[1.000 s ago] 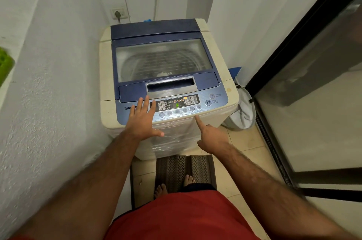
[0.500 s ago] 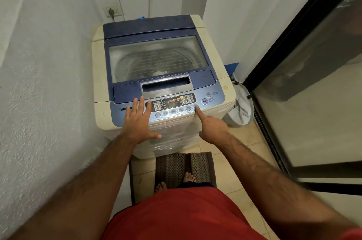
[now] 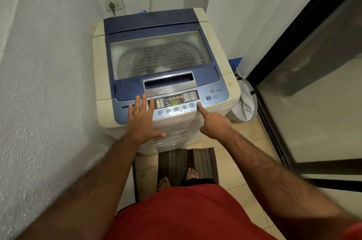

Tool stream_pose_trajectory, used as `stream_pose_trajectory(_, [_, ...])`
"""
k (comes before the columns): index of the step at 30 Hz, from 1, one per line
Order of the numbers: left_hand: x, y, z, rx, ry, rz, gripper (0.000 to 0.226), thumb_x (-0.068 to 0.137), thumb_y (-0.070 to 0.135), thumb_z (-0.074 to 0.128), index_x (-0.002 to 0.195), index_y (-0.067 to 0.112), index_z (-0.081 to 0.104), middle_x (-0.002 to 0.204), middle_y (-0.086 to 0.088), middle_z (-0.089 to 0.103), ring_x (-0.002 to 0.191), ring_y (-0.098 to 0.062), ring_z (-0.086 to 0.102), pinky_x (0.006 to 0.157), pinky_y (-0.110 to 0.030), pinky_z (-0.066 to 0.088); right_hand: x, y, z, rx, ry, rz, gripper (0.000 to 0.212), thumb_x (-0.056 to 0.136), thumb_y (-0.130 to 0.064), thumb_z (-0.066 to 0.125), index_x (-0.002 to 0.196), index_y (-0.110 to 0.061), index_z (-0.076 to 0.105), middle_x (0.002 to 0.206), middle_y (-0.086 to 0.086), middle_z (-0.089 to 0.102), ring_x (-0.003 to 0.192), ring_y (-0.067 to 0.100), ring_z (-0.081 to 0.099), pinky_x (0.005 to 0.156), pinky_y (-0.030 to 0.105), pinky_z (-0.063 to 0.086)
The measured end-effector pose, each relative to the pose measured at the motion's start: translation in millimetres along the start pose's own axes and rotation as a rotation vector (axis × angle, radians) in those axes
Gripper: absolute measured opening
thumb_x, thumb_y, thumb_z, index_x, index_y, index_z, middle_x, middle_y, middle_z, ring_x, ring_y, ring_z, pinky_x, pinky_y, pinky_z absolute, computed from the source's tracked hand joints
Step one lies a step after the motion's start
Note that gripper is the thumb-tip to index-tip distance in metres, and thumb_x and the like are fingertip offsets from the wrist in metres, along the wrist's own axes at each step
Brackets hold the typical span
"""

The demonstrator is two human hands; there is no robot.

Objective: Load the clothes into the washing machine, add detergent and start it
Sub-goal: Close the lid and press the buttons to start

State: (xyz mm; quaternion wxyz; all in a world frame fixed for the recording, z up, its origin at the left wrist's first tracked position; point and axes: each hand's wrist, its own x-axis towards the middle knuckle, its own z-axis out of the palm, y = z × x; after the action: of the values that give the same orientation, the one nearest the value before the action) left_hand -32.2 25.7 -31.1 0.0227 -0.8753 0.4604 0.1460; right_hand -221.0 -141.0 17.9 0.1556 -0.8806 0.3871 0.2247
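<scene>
Standing on tiled floor [image 3: 242, 163]: washing machine [image 3: 101, 75]; left hand [image 3: 140, 120] flat, right hand [image 3: 214, 122] pointing, empty.

Your left hand [image 3: 141, 122] covers most of the brand lettering on the washing machine [image 3: 162, 75], so only its first letters read. The button under your right hand [image 3: 212, 122] is hidden by the fingertip. The labels beneath the row of buttons [image 3: 176, 109] are too small to make out. Through the cloudy lid [image 3: 159, 53], the clothes [image 3: 161, 68] are just a pale blur.
</scene>
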Motion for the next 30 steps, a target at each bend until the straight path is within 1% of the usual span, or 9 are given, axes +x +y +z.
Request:
stream_pose_trajectory(5, [-0.6,-1.3,-2.7,-0.003,-0.020,0.002,0.139,0.056,0.083,0.064,0.152,0.017,-0.012,0.158,-0.011,-0.024,0.145,-0.030,-0.024,0.117,-0.049,-0.009,-5.2,0.0,2.3,0.007,0.000,-0.029,0.099,0.085,-0.024,0.058,0.154,-0.037,-0.011,0.084,0.002,0.055,0.073,0.023,0.054,0.062,0.031,0.042])
stream_pose_trajectory(10, [-1.1,-2.7,-5.7,-0.012,-0.027,0.010,0.138,0.057,0.083,0.064,0.153,0.017,-0.010,0.159,-0.010,-0.022,0.146,-0.030,-0.022,0.118,-0.050,-0.006,-12.3,13.2,11.0,0.085,0.111,0.002,0.094,0.084,-0.019,0.055,0.155,-0.035,-0.005,0.072,-0.002,0.051,0.065,0.020,0.053,0.054,0.029,0.040])
stream_pose_trajectory(15, [-1.1,-1.2,-7.8,-0.016,-0.032,0.010,0.136,0.059,0.081,0.064,0.153,0.017,-0.011,0.159,-0.010,-0.022,0.146,-0.030,-0.022,0.118,-0.049,-0.005,-8.5,31.0,4.2,0.064,0.100,0.047,0.094,0.084,-0.019,0.056,0.155,-0.035,-0.003,0.075,-0.001,0.052,0.069,0.022,0.055,0.059,0.031,0.045])
stream_pose_trajectory(19, [-1.1,-0.9,-8.8,-0.025,-0.037,0.007,0.135,0.060,0.080,0.065,0.153,0.017,-0.011,0.159,-0.010,-0.022,0.146,-0.030,-0.022,0.118,-0.049,-0.005,-2.5,33.4,-0.6,0.043,0.104,0.025,0.097,0.083,-0.016,0.056,0.155,-0.037,-0.006,0.075,0.000,0.054,0.068,0.022,0.057,0.059,0.031,0.047])
stream_pose_trajectory(21, [-0.9,-0.9,-8.7,-0.018,-0.036,0.005,0.135,0.059,0.081,0.064,0.153,0.017,-0.010,0.159,-0.010,-0.021,0.146,-0.031,-0.021,0.118,-0.049,-0.005,0.9,32.9,-2.8,0.018,0.105,0.016,0.096,0.084,-0.016,0.054,0.154,-0.039,-0.008,0.080,0.001,0.056,0.068,0.021,0.055,0.059,0.030,0.046])
stream_pose_trajectory(24, [-0.3,-1.1,-8.0,-0.015,-0.026,0.009,0.136,0.058,0.083,0.063,0.153,0.017,-0.008,0.160,-0.011,-0.020,0.146,-0.031,-0.019,0.118,-0.050,-0.004,4.9,32.2,-5.1,-0.012,0.106,0.005,0.094,0.086,-0.016,0.054,0.154,-0.038,-0.007,0.083,0.002,0.055,0.070,0.021,0.054,0.059,0.030,0.044])
stream_pose_trajectory(30, [0.4,-2.2,-4.3,-0.012,-0.013,0.003,0.137,0.056,0.084,0.062,0.153,0.017,-0.007,0.160,-0.010,-0.019,0.146,-0.031,-0.019,0.117,-0.049,-0.006,8.1,31.7,-2.4,0.011,0.096,0.014,0.094,0.086,-0.014,0.053,0.154,-0.039,-0.007,0.078,0.002,0.056,0.066,0.020,0.054,0.057,0.030,0.043])
